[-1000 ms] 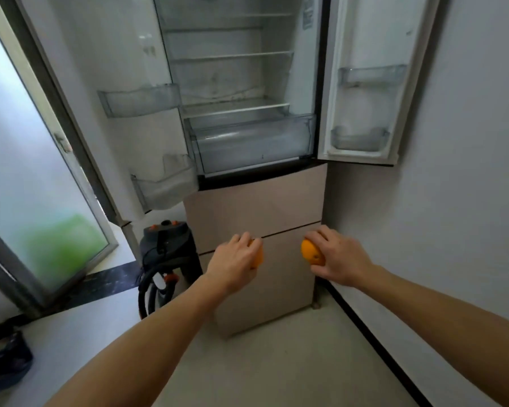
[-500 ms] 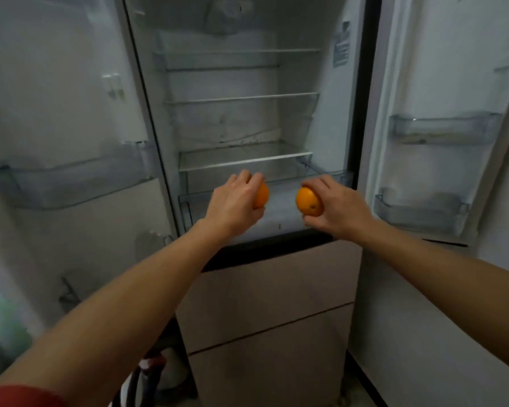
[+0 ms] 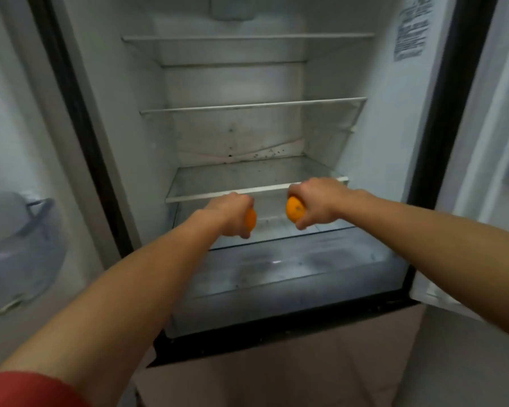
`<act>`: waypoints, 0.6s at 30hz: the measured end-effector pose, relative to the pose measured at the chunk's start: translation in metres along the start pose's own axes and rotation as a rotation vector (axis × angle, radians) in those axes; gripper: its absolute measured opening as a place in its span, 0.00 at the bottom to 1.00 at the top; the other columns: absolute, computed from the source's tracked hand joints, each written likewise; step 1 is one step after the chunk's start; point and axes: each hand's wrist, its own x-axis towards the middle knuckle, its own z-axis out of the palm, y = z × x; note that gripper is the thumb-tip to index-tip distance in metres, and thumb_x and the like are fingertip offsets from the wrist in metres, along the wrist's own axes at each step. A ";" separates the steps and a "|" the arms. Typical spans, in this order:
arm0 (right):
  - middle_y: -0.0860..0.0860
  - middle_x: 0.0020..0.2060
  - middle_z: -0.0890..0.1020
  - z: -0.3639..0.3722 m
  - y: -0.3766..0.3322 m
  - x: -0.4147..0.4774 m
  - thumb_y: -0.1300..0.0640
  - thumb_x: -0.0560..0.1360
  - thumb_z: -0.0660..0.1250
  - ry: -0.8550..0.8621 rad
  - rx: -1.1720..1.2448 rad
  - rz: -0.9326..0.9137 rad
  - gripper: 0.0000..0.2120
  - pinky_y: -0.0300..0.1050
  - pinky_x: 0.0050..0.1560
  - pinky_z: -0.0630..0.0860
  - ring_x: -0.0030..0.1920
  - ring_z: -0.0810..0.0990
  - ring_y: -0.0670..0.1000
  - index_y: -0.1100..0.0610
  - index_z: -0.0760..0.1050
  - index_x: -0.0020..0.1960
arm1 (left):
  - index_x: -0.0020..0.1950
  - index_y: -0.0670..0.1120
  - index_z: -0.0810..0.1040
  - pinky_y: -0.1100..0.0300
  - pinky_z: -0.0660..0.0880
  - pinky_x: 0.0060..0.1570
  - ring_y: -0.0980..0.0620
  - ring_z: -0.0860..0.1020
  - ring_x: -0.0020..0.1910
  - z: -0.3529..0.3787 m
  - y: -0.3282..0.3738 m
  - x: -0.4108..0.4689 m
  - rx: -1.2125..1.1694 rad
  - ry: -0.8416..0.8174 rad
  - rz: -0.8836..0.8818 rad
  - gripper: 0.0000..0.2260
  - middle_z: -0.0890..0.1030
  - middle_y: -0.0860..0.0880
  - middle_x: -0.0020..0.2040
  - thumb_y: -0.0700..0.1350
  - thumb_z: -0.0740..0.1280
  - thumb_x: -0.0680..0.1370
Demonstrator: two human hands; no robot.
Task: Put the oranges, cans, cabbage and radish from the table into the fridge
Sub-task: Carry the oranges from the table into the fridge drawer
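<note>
Near the front edge of the lowest glass shelf (image 3: 256,191) of the open white fridge (image 3: 394,136), the left hand (image 3: 228,212) has its fingers curled round one round orange (image 3: 251,221) and the right hand (image 3: 316,201) grips a second round orange (image 3: 294,209). Both fruits are held in the air side by side, apart from each other, above the clear plastic drawer (image 3: 291,268). I judge the task barely begun: neither orange is set down yet, and no cans, cabbage or radish show inside, so those are left to fetch from the bench.
</note>
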 end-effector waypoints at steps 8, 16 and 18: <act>0.48 0.43 0.77 0.064 0.000 0.119 0.34 0.60 0.73 -0.373 -0.090 -0.169 0.26 0.47 0.47 0.76 0.45 0.77 0.54 0.47 0.73 0.51 | 0.63 0.48 0.71 0.55 0.72 0.48 0.45 0.76 0.53 0.034 -0.013 0.085 0.098 -0.321 -0.049 0.27 0.77 0.46 0.58 0.50 0.76 0.68; 0.49 0.50 0.74 0.094 -0.009 0.159 0.43 0.63 0.77 -0.545 -0.043 -0.292 0.35 0.50 0.51 0.78 0.48 0.78 0.54 0.52 0.69 0.65 | 0.69 0.45 0.67 0.55 0.71 0.49 0.43 0.75 0.59 0.064 -0.013 0.117 0.032 -0.427 -0.125 0.31 0.73 0.43 0.63 0.49 0.75 0.71; 0.50 0.55 0.75 0.094 -0.005 0.161 0.43 0.63 0.78 -0.528 -0.036 -0.286 0.39 0.52 0.52 0.79 0.51 0.79 0.56 0.51 0.66 0.69 | 0.71 0.45 0.66 0.56 0.71 0.48 0.44 0.74 0.59 0.060 -0.013 0.117 0.028 -0.406 -0.136 0.31 0.73 0.43 0.64 0.49 0.75 0.71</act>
